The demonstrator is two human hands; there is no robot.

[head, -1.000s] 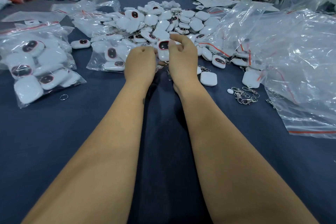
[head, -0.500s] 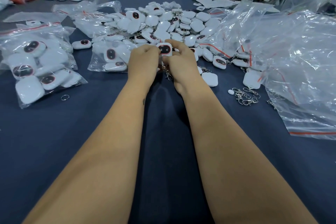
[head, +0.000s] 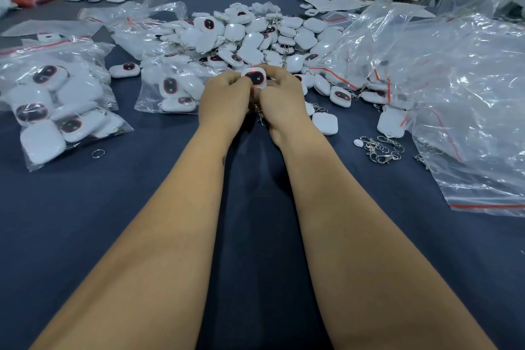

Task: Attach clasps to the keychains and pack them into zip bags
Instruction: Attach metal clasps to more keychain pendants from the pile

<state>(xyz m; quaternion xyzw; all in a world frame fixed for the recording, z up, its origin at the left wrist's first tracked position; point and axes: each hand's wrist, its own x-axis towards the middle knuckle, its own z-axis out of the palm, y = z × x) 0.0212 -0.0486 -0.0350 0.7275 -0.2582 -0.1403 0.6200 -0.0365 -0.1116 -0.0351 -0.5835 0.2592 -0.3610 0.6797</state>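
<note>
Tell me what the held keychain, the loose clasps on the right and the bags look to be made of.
Keychain: probably moulded plastic, glossy white shell with a dark red-rimmed face.
Clasps: seemingly metal, silvery, catching glints.
Zip bags: thin clear plastic film, wrinkled and shiny, with red seal strips.
</note>
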